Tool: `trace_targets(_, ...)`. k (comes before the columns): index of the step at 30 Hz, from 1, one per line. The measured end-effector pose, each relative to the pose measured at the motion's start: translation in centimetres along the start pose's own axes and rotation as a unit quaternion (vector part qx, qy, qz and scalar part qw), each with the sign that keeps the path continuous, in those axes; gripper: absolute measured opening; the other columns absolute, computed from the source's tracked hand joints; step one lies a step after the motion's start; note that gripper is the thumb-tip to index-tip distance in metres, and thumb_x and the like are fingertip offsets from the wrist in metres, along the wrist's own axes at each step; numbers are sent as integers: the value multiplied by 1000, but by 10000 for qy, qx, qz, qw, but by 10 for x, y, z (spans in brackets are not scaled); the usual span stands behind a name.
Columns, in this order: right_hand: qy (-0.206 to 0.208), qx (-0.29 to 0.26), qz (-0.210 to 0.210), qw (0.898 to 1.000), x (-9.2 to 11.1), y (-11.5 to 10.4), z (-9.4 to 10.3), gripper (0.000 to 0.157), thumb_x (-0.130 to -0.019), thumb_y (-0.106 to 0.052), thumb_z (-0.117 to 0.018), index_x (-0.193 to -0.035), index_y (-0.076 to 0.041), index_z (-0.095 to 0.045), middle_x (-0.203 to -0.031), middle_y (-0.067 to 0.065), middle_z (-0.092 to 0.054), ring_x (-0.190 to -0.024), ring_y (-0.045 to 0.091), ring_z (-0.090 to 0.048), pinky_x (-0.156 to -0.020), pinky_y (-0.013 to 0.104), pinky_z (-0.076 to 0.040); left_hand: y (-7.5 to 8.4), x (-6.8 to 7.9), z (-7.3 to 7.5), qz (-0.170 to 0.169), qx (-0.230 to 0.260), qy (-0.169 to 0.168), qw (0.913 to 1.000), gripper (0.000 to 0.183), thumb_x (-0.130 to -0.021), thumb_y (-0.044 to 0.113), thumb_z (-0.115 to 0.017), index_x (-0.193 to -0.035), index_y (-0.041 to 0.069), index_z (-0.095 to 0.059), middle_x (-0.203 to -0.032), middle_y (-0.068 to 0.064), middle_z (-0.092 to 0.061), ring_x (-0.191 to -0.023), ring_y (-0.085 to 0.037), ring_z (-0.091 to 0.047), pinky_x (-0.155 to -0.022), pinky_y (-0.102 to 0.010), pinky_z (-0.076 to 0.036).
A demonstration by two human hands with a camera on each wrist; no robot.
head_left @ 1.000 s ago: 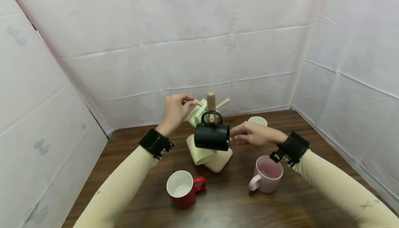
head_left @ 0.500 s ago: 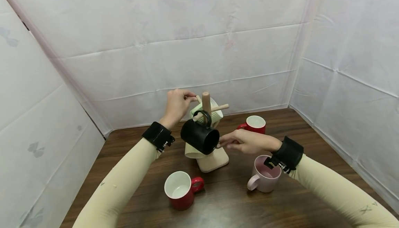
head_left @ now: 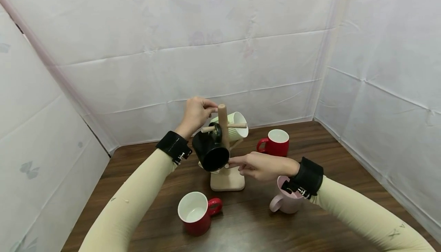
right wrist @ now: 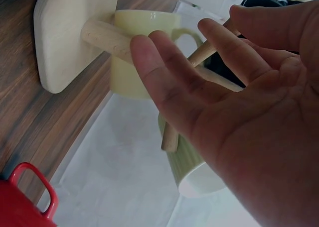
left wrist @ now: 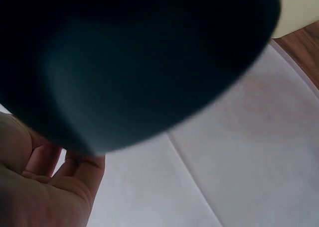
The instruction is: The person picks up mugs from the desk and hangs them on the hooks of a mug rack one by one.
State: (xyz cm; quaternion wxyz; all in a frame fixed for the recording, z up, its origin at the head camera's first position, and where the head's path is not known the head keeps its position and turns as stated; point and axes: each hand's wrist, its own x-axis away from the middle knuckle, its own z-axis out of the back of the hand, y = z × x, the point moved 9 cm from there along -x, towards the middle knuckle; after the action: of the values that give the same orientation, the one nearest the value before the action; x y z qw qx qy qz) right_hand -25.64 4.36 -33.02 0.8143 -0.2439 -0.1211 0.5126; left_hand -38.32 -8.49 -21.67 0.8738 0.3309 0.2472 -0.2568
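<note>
A wooden mug tree (head_left: 223,125) stands on a pale square base with pegs on its post. My left hand (head_left: 194,116) pinches at a rear peg, whose tip is now hidden behind the post. From a front-left peg a black mug (head_left: 206,150) hangs by its handle, filling much of the left wrist view. A ribbed pale green mug (head_left: 238,125) hangs behind, and a pale yellow mug (right wrist: 132,80) hangs lower. My right hand (head_left: 262,166) reaches its extended fingers toward the black mug's rim and the lower post; contact cannot be told.
A red mug (head_left: 199,222) stands on the wooden table (head_left: 248,233) at the front, handle to the right. Behind the right hand is another red mug (head_left: 278,146). A pink mug (head_left: 287,202) sits partly under the right wrist. White sheeting (head_left: 193,72) encloses the table.
The mug tree has turned: the black mug has swung left and the green mug has come round to the right at the back. My right hand has moved left and slightly down.
</note>
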Motion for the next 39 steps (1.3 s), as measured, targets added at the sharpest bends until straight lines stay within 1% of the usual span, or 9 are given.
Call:
trace_targets(5,13,-151,91,9998,-1,-3,-1,50,-93,-4,-49,-141,-8,-36,-129,-5,-52,-96,5,-56,-79,20,-47,4,0,-3,-145,45,-21,9999,7,-82,16,-69,-87,13,-74,-70,0,-66,-55,-8,-56,-54,-28,-48)
trace_targets(13,143,-130,224,9996,5,-2,1,47,-94,-3,-49,-139,-4,-37,-130,1,-53,-98,6,-56,-81,22,-47,4,0,-9,-124,65,-36,9999,10,-83,18,-68,-90,15,-74,-70,1,-66,-55,-9,-57,-55,-27,-49)
trace_targets(19,140,-77,-93,9998,9,6,1,49,-95,-10,-51,-141,-10,-36,-129,-6,-52,-92,5,-55,-77,22,-47,3,0,-13,-63,149,-104,9998,11,-84,21,-67,-93,18,-74,-68,6,-64,-55,-8,-56,-54,-28,-48)
trace_targets(21,131,-66,-121,9998,10,8,1,50,-95,-11,-51,-142,-11,-35,-128,-8,-52,-89,5,-54,-75,22,-47,1,1,-13,-63,187,-120,9997,12,-85,22,-67,-94,19,-73,-68,6,-64,-53,-6,-54,-53,-28,-47)
trace_targets(25,101,-112,-39,9999,9,8,0,51,-95,-10,-51,-143,-10,-33,-130,-9,-51,-95,3,-53,-78,25,-47,-1,3,-14,-142,199,-156,9996,14,-86,23,-66,-97,19,-73,-68,6,-65,-52,-4,-53,-52,-29,-47)
trace_targets(29,40,-176,106,9998,7,6,0,53,-95,-10,-52,-144,-9,-31,-130,-6,-51,-104,2,-51,-83,28,-48,-3,6,-13,-206,210,-242,9993,19,-88,26,-64,-104,19,-71,-76,4,-68,-58,-4,-57,-54,-28,-49)
trace_targets(33,-47,-231,97,9997,7,9,1,58,-94,-12,-53,-146,-12,-27,-127,-6,-54,-105,2,-52,-76,23,-48,-5,11,-12,-300,269,-316,9987,24,-91,30,-60,-111,20,-68,-90,0,-69,-70,-6,-61,-61,-29,-51)
trace_targets(37,-11,-190,-38,9998,9,15,4,60,-94,-18,-55,-147,-19,-26,-124,-8,-56,-101,1,-54,-68,23,-49,-10,18,-7,-360,276,-187,9988,25,-93,30,-57,-112,18,-67,-96,-3,-69,-75,-9,-62,-67,-30,-52)
trace_targets(39,40,-206,-86,9997,10,18,6,60,-94,-20,-55,-146,-21,-27,-123,-8,-56,-103,1,-53,-70,24,-49,-14,23,-4,-322,242,-92,9991,24,-93,29,-56,-111,17,-67,-95,-4,-69,-75,-10,-62,-67,-31,-52)
